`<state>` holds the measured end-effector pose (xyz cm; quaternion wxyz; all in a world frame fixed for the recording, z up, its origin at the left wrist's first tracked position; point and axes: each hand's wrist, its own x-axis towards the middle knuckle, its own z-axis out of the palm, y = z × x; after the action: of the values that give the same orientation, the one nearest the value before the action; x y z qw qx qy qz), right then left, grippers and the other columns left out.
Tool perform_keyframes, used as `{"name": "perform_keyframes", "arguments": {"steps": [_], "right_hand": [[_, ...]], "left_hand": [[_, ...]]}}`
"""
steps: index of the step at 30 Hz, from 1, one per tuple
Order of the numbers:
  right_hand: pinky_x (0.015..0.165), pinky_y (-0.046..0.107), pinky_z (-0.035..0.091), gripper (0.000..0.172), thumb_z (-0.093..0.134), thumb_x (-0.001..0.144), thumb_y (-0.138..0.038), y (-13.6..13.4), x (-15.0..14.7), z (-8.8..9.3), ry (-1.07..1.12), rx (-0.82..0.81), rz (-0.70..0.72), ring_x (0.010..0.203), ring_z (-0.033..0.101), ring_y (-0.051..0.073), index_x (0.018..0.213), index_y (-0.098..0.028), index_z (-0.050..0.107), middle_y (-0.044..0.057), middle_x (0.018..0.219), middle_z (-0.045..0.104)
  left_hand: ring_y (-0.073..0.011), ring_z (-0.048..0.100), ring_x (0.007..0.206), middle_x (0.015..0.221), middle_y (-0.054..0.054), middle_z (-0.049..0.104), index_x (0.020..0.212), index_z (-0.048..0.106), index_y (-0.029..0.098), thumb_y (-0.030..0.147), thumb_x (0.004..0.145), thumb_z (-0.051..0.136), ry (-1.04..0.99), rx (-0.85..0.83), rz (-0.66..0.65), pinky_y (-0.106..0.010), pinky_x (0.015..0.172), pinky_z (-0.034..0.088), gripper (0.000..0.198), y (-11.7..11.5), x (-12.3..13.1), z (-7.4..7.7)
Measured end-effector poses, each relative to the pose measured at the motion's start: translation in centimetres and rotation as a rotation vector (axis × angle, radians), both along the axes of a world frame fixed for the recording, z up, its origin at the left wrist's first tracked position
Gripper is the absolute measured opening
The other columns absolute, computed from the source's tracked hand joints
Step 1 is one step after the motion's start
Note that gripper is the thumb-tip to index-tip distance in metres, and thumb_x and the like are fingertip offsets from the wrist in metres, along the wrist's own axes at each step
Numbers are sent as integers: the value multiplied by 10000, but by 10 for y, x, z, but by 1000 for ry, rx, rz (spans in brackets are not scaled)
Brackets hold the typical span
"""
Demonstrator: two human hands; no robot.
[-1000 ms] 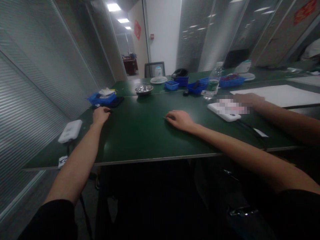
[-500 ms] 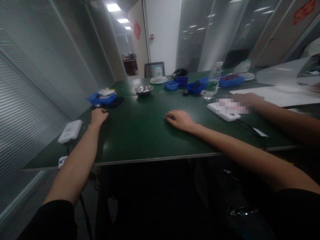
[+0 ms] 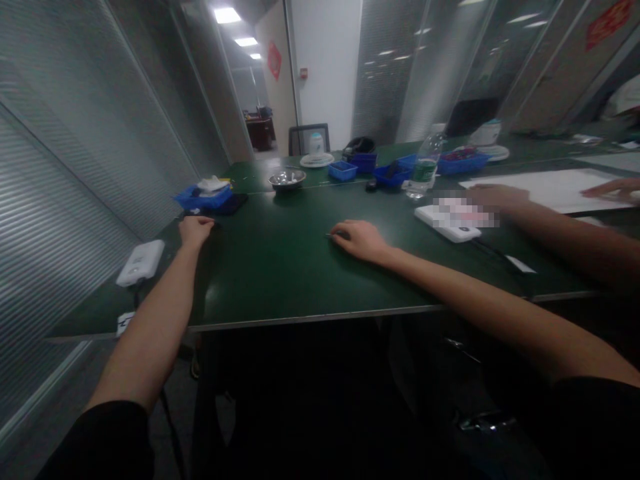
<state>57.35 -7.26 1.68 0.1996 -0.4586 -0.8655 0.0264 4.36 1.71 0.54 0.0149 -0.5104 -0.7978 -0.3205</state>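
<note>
My left hand (image 3: 195, 230) is closed in a pinch over the left side of the green table (image 3: 280, 280). A small dark thing shows at its fingertips, too small to name. Just beyond that hand sits a blue basket (image 3: 203, 198) with white tissue-like stuff on top, beside a flat black object (image 3: 233, 204). On the table's middle rests my right hand (image 3: 364, 240), its fingers curled closed. A thin pale tip (image 3: 329, 235) sticks out to the left of these fingers; whatever it belongs to is mostly hidden by the hand.
Farther back stand a metal bowl (image 3: 287, 179), a small blue basket (image 3: 343, 171), a dark blue tray (image 3: 393, 175) and a plastic bottle (image 3: 425, 170). White power strips lie left (image 3: 141, 263) and right (image 3: 443, 223). At right, another person's hands (image 3: 500, 197) rest near white paper (image 3: 550, 188).
My left hand has shifted slightly left, and the dark thing at its fingertips shows more. My right hand has stayed put. At right, the other person's raised white sheet now lies lower.
</note>
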Motion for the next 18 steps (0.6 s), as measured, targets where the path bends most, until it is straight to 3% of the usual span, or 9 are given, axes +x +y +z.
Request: {"name": "perform_keyframes", "arguments": {"steps": [5,11,18], "right_hand": [[794,319,469,314,544,1049,-422,2,1,-2,3,11,2,956,681,230,1222,-258,748,77,1157,751],[793,318,465,310,549,1045,-421,4,2,-4,7,14,10,961,678,228,1223,-261,745,75,1157,751],[790,312,465,326,543,1048,-434,1,1,-2,0,-1,2,952,677,224,1234,-259,746,74,1158,749]], "left_hand": [[-276,751,1014,1021,-98,812,1085,866,183,189,800,813,-103,47,12,-327,983,552,290,3,-4,-4],[-254,749,1001,1049,-70,812,1041,867,206,152,755,844,-224,78,54,-321,996,551,292,-1,2,2],[-269,736,1080,1089,-79,806,1064,854,194,146,760,844,-228,55,27,-343,1033,540,308,-5,5,5]]}}
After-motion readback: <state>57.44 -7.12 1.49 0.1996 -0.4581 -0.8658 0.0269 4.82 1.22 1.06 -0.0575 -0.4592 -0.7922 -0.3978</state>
